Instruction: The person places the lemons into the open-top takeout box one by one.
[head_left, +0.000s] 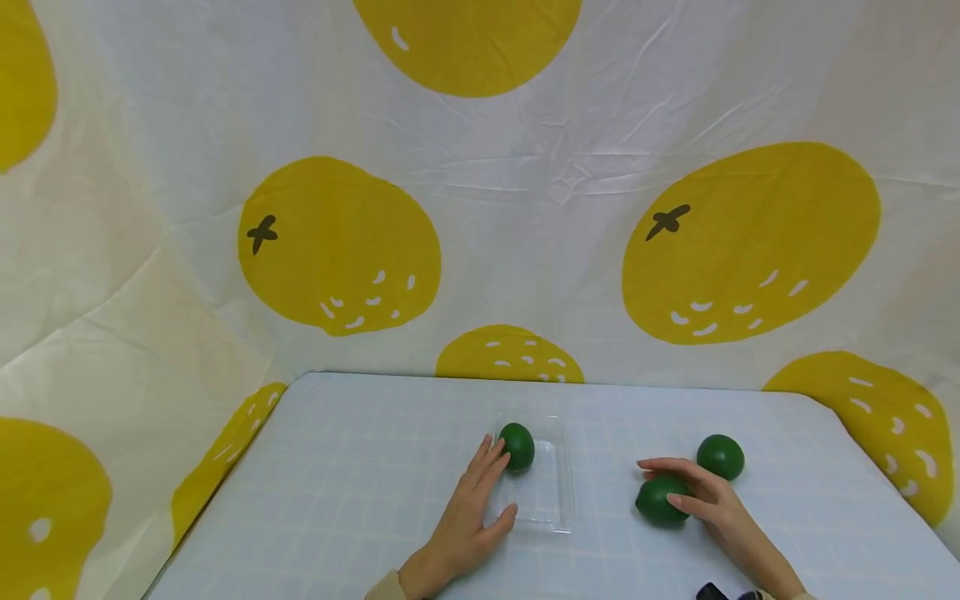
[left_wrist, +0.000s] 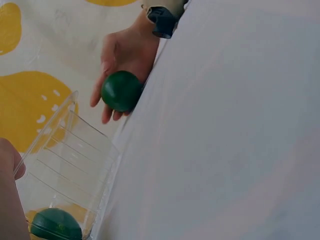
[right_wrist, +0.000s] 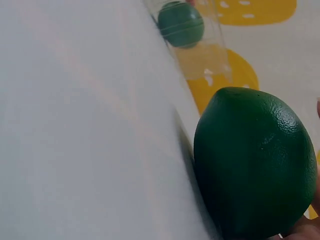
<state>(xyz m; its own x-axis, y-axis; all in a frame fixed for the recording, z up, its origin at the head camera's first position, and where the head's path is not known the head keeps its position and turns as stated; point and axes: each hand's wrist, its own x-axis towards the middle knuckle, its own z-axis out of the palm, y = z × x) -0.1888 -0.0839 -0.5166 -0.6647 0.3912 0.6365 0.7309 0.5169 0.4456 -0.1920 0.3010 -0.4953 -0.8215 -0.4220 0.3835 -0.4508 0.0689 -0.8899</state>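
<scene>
A clear plastic tray stands on the table, with a green lime inside at its far left. My left hand lies along the tray's left side, fingers fairly straight, with fingertips by that lime. In the left wrist view, part of the hand shows at the tray's rim. To the right of the tray, my right hand holds a second lime between thumb and fingers. This lime fills much of the right wrist view, low over or on the table. A third lime sits just behind the right hand.
A pale checked cloth covers the table. Behind and to the left hangs a white curtain with large yellow fruit prints. A dark wrist device shows at the bottom edge by the right forearm.
</scene>
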